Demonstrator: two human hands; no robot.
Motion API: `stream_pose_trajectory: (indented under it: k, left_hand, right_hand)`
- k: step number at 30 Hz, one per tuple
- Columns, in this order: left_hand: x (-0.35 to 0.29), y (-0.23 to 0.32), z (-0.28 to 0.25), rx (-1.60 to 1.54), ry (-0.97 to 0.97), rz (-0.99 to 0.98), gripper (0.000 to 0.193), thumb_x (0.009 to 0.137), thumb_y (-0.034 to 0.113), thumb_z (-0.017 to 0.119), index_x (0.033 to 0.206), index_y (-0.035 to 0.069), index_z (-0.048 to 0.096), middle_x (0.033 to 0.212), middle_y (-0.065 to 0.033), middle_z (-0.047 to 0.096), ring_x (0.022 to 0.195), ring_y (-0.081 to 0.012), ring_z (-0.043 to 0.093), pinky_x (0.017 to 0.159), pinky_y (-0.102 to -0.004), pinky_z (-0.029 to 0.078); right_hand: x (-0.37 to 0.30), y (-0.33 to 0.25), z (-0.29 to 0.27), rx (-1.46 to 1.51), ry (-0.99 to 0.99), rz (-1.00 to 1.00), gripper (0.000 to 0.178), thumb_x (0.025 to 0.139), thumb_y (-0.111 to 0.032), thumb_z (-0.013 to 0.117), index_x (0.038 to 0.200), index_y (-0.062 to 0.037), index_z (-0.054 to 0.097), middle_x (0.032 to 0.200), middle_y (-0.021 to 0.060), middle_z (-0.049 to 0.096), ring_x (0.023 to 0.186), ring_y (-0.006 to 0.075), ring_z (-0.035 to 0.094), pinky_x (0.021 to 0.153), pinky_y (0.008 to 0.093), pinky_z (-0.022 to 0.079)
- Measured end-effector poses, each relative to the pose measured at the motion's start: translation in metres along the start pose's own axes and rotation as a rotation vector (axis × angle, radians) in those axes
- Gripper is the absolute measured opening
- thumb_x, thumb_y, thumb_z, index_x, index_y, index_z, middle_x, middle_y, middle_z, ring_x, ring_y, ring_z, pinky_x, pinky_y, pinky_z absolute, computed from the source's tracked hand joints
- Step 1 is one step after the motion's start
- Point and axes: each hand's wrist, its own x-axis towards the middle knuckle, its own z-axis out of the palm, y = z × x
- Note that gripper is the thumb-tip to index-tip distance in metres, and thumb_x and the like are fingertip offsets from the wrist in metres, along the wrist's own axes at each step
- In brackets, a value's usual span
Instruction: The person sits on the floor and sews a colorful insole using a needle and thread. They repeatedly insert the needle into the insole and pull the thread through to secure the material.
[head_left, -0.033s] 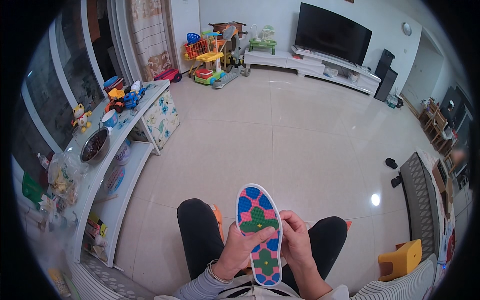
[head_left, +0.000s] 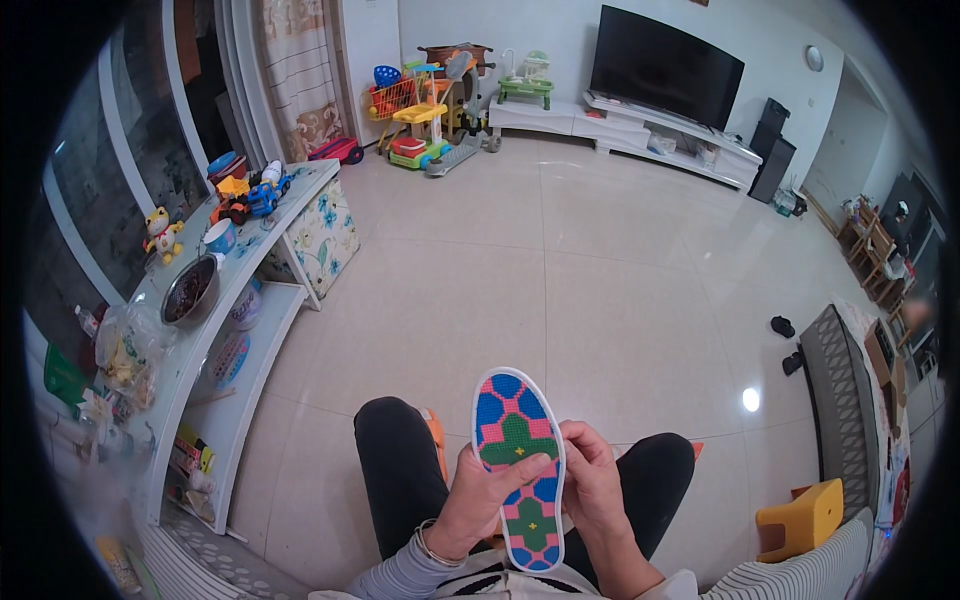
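Observation:
An embroidered shoe insole (head_left: 516,428) with a white edge and a blue, pink and green pattern stands nearly upright over my lap, toe end away from me. My left hand (head_left: 482,498) grips it from the left side, the thumb lying across its patterned face and the other fingers hidden behind. At the insole's right edge, my right hand (head_left: 598,488) is closed, with thumb and index finger pinched together. Whatever is between those fingertips is too small or too hidden to make out.
A white shelf unit (head_left: 262,345) on the left carries a metal bowl (head_left: 191,291), toy trucks (head_left: 262,198) and plastic bags. At the right stand a yellow stool (head_left: 808,517) and a grey sofa side (head_left: 828,385). Ride-on toys (head_left: 424,125) and a television (head_left: 665,68) are far off.

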Motion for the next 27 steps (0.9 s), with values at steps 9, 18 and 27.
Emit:
stream_pose_trajectory:
  k: [9, 18, 27]
  left_hand:
    - [-0.0004, -0.0021, 0.0006, 0.053, 0.012, 0.029, 0.022, 0.078, 0.002, 0.065, 0.099, 0.000, 0.057, 0.090, -0.0058, 0.062, 0.077, -0.0107, 0.061, 0.068, -0.0233, 0.052]
    - [0.0000, -0.0032, 0.0011, 0.057, 0.004, 0.050, 0.022, 0.079, 0.003, 0.064, 0.099, 0.000, 0.057, 0.090, -0.0057, 0.063, 0.076, -0.0104, 0.061, 0.067, -0.0228, 0.052]
    - [0.0003, -0.0063, 0.0024, 0.084, 0.036, 0.083, 0.020, 0.079, 0.003, 0.064, 0.097, 0.000, 0.058, 0.088, -0.0057, 0.064, 0.074, -0.0107, 0.062, 0.066, -0.0230, 0.052]
  right_hand:
    - [0.0033, 0.0077, -0.0059, -0.187, -0.038, -0.210, 0.010, 0.087, -0.002, 0.051, 0.093, -0.0007, 0.059, 0.099, 0.0046, 0.046, 0.085, 0.0087, 0.049, 0.071, 0.0193, 0.041]
    - [0.0003, 0.0060, -0.0047, -0.170, -0.029, -0.202, 0.011, 0.086, 0.000, 0.052, 0.092, -0.0004, 0.060, 0.099, 0.0048, 0.047, 0.086, 0.0100, 0.049, 0.074, 0.0202, 0.041]
    - [-0.0044, 0.0014, -0.0004, -0.356, 0.035, -0.219, 0.015, 0.087, 0.000, 0.048, 0.101, 0.0005, 0.053, 0.101, 0.0065, 0.049, 0.089, 0.0126, 0.051, 0.080, 0.0227, 0.041]
